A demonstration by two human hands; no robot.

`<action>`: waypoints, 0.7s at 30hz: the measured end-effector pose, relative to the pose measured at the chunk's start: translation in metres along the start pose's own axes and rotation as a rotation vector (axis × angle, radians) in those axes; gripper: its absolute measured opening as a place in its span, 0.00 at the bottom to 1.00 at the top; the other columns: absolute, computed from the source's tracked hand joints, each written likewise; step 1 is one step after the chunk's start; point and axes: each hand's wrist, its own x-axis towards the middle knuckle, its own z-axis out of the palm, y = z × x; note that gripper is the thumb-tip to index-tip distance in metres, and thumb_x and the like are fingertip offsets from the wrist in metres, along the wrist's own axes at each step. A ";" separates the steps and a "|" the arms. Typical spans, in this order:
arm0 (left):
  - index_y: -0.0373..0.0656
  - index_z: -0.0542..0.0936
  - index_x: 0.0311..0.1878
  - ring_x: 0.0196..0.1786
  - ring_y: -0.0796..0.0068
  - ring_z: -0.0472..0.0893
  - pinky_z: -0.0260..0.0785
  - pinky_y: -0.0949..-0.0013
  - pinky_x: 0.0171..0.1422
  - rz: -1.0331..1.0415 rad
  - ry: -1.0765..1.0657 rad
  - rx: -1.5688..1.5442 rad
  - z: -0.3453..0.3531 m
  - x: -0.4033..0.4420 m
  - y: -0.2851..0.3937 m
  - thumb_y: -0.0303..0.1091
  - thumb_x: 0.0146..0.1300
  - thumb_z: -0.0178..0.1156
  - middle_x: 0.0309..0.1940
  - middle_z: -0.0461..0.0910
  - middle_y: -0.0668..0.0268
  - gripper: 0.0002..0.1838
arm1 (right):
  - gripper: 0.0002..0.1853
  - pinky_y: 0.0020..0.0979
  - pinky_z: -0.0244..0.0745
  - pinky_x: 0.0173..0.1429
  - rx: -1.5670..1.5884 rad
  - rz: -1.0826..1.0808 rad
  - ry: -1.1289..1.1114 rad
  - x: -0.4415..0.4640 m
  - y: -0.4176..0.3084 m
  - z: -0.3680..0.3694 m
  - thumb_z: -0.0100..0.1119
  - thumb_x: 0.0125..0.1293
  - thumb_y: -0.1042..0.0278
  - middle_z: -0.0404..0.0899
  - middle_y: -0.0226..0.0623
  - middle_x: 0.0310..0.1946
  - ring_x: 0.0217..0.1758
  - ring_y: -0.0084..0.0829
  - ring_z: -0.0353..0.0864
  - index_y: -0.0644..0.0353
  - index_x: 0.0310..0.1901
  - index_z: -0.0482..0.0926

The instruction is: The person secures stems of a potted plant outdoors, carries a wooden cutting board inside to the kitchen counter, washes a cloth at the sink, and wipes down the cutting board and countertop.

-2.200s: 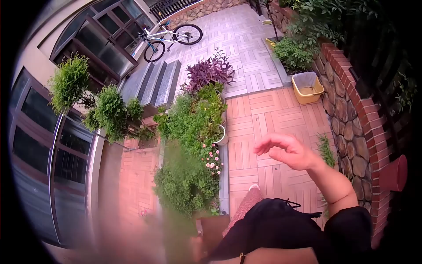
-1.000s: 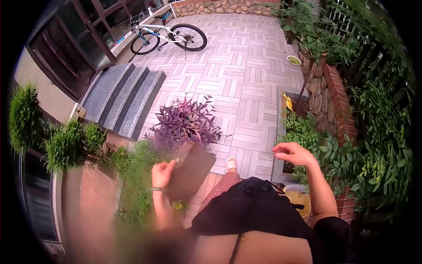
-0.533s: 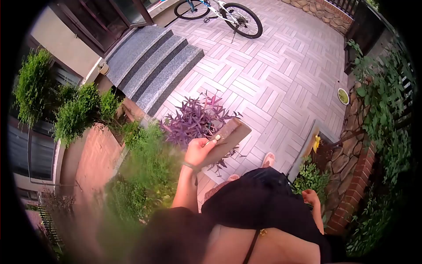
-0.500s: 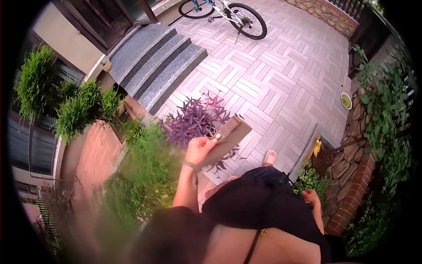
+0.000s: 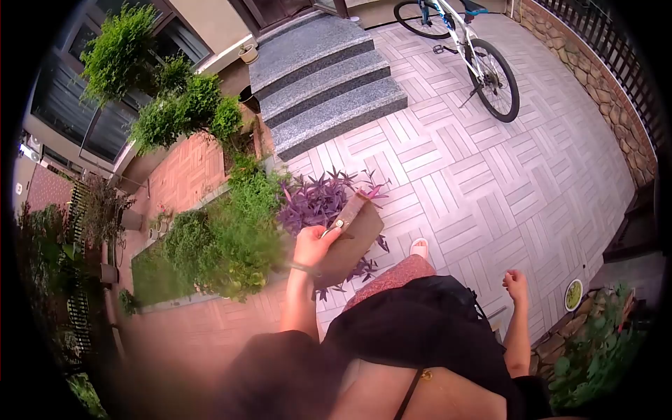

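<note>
My left hand [image 5: 313, 248] is closed on the edge of a flat brown item [image 5: 357, 238], with a small round fastener beside the fingertips. It looks like a bag or case, held tilted in front of a purple-leaved plant [image 5: 315, 203]. My right hand [image 5: 516, 284] hangs on the right side, over the pale tiled floor [image 5: 455, 182], its fingers curled; nothing shows in them. A foot in a light sandal [image 5: 419, 247] is between the two hands, below patterned reddish trousers [image 5: 392, 278].
Grey stone steps [image 5: 336, 94] rise at the upper middle. A white bicycle [image 5: 483, 66] stands at the upper right. Green plants [image 5: 224, 238] fill a bed on the left. A small bowl [image 5: 573, 295] lies near the stone wall [image 5: 595, 77] side.
The view has swung to the right, bringing more of the steps and bicycle in. My left hand still holds the brown item, and my right hand has risen a little and moved outward.
</note>
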 end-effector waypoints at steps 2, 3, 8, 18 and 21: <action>0.35 0.78 0.21 0.18 0.84 0.67 0.58 0.72 0.22 -0.039 0.044 0.115 0.023 0.018 0.016 0.44 0.51 0.62 0.12 0.71 0.69 0.18 | 0.12 0.27 0.74 0.27 0.018 0.014 -0.001 0.041 0.002 -0.007 0.54 0.56 0.67 0.77 0.39 0.24 0.23 0.26 0.78 0.67 0.39 0.74; 0.35 0.78 0.21 0.18 0.82 0.68 0.60 0.71 0.23 -0.025 0.071 0.197 0.034 0.034 0.033 0.45 0.51 0.63 0.12 0.72 0.67 0.19 | 0.12 0.28 0.73 0.26 -0.010 -0.004 -0.014 0.065 0.016 -0.008 0.54 0.56 0.67 0.77 0.39 0.23 0.23 0.27 0.78 0.67 0.38 0.74; 0.35 0.79 0.22 0.19 0.77 0.70 0.62 0.68 0.26 -0.108 0.056 0.212 0.073 0.096 0.067 0.47 0.51 0.61 0.13 0.73 0.61 0.20 | 0.13 0.30 0.72 0.22 -0.434 0.167 -0.352 0.108 0.033 -0.054 0.57 0.53 0.65 0.78 0.42 0.18 0.20 0.30 0.79 0.69 0.33 0.77; 0.35 0.77 0.19 0.18 0.87 0.62 0.54 0.75 0.21 -0.114 0.362 -0.010 0.127 0.219 0.163 0.41 0.55 0.60 0.11 0.67 0.73 0.18 | 0.11 0.33 0.70 0.15 -0.231 0.570 -0.221 0.410 0.022 -0.152 0.52 0.55 0.69 0.75 0.44 0.14 0.14 0.34 0.77 0.71 0.26 0.74; 0.36 0.76 0.17 0.18 0.89 0.61 0.52 0.77 0.20 -0.144 0.438 -0.110 0.140 0.254 0.193 0.38 0.56 0.60 0.12 0.67 0.76 0.17 | 0.10 0.33 0.67 0.14 -0.366 0.304 -0.177 0.569 -0.098 -0.136 0.50 0.55 0.69 0.75 0.43 0.15 0.14 0.35 0.75 0.71 0.29 0.72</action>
